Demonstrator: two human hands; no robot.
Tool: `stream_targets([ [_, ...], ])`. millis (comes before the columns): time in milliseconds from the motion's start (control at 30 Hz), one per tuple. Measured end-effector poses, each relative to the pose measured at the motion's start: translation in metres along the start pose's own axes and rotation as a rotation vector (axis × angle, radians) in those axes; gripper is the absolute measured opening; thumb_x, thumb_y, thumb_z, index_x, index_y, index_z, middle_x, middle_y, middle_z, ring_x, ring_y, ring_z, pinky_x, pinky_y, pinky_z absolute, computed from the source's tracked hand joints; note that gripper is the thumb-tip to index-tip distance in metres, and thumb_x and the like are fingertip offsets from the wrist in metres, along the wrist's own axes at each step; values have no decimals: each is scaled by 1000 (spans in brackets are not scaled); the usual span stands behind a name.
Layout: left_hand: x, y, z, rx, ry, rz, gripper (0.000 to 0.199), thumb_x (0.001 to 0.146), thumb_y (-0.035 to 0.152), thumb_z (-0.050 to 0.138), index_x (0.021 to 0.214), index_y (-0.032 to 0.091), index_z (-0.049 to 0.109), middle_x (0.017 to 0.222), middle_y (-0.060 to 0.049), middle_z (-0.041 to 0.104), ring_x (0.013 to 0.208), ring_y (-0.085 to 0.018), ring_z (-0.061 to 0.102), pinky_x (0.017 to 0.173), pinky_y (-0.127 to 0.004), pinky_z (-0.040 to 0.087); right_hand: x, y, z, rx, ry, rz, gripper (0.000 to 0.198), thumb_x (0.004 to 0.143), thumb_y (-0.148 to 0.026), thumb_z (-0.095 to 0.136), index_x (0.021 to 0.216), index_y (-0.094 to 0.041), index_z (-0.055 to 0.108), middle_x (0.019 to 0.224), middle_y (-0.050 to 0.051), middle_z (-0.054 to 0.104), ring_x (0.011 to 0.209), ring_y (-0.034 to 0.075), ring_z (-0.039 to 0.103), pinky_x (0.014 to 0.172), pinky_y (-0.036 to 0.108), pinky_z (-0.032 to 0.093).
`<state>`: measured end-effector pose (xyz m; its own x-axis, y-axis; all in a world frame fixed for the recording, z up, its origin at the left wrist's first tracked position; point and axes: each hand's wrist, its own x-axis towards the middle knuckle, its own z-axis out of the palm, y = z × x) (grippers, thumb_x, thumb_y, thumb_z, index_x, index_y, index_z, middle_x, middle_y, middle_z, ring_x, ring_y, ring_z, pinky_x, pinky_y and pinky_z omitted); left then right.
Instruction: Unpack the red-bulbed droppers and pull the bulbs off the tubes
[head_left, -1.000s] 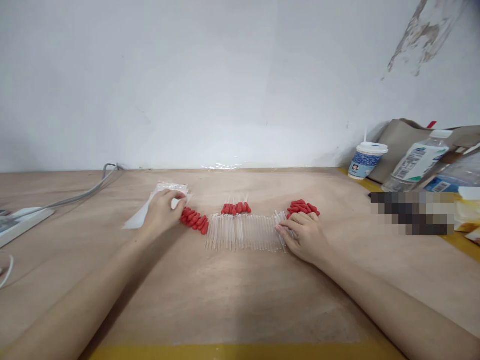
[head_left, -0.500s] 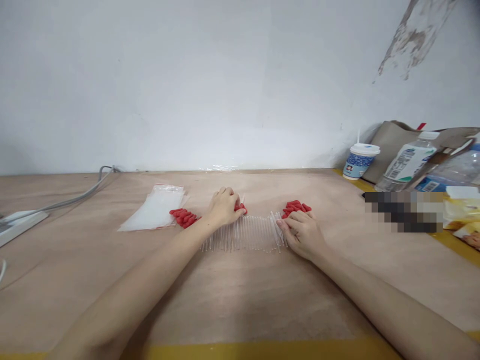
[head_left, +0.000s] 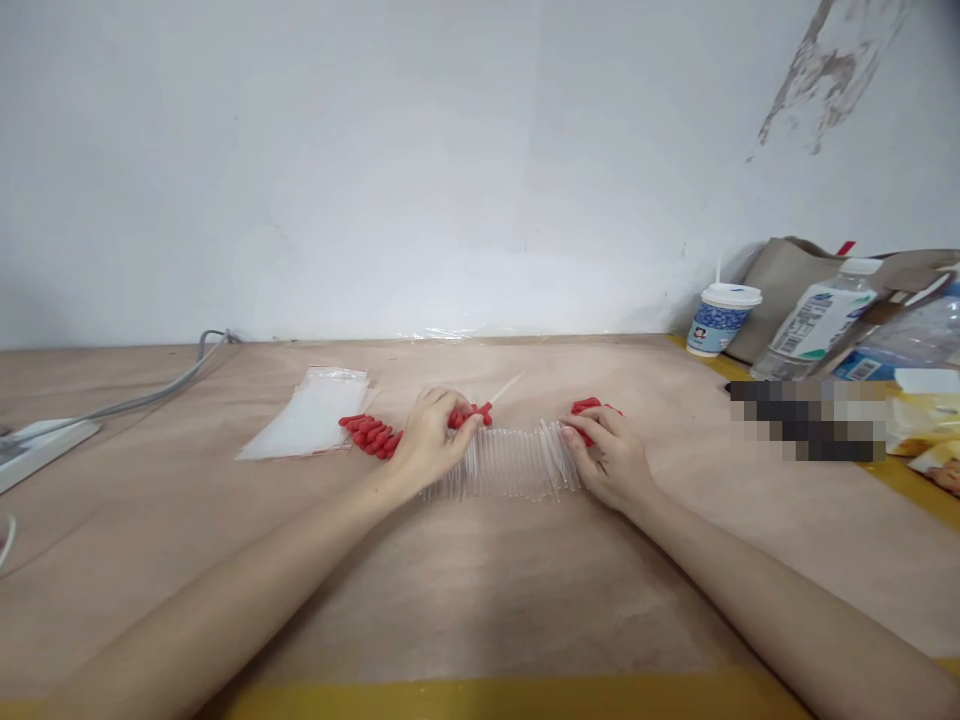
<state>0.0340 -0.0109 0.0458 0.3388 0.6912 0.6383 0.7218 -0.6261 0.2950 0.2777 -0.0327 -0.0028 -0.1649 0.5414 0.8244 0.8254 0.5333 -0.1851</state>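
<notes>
A row of thin clear tubes [head_left: 510,463] lies side by side on the brown-covered table. My left hand [head_left: 433,432] is at the row's left end, its fingers closed on a red rubber bulb [head_left: 482,412]. From that bulb a slender pale tube [head_left: 510,387] points up and to the right. More red bulbs [head_left: 369,436] lie in a heap left of my wrist. At the right end, my right hand [head_left: 613,455] bends over a smaller heap of red bulbs [head_left: 589,406]. Its thumb and fingers pinch together by a red bulb, partly hidden.
White zip bags [head_left: 307,415] lie left of the heap. A grey cable [head_left: 150,398] and power strip [head_left: 49,447] are at far left. At right stand a lidded paper cup [head_left: 721,320], a water bottle [head_left: 821,325] and a beige bag [head_left: 769,285]. A wall closes the back.
My left hand has turned and shifted slightly left and nearer, and the pale tube beyond it now shows fully. My right fingers have moved from the tubes over the red bulbs.
</notes>
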Motion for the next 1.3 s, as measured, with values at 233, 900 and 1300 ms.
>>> stream_targets([
  [233, -55, -14, -18, -100, -50, 274, 6, 82, 22, 53, 85, 19, 57, 82, -3, 65, 80, -17, 56, 73, -32, 42, 1, -30, -6, 44, -136, -297, 44, 81, -36, 53, 122, -18, 48, 118, 10, 56, 115, 24, 47, 98, 45, 33],
  [900, -61, 5, 6, -15, -53, 443, 21, 84, 24, 53, 103, 20, 60, 102, -4, 66, 104, -20, 56, 92, -40, 44, -6, -53, 14, 123, -124, -510, 14, 83, -21, 53, 92, -17, 62, 91, 3, 68, 94, 18, 58, 95, 42, 41],
  [1300, -63, 8, 5, -19, -23, 496, 15, 83, 18, 53, 96, 17, 60, 96, -4, 68, 98, -17, 61, 96, -38, 42, -5, -55, 15, 222, -152, -551, 15, 85, -16, 49, 93, -15, 62, 89, 5, 69, 95, 16, 61, 98, 40, 43],
])
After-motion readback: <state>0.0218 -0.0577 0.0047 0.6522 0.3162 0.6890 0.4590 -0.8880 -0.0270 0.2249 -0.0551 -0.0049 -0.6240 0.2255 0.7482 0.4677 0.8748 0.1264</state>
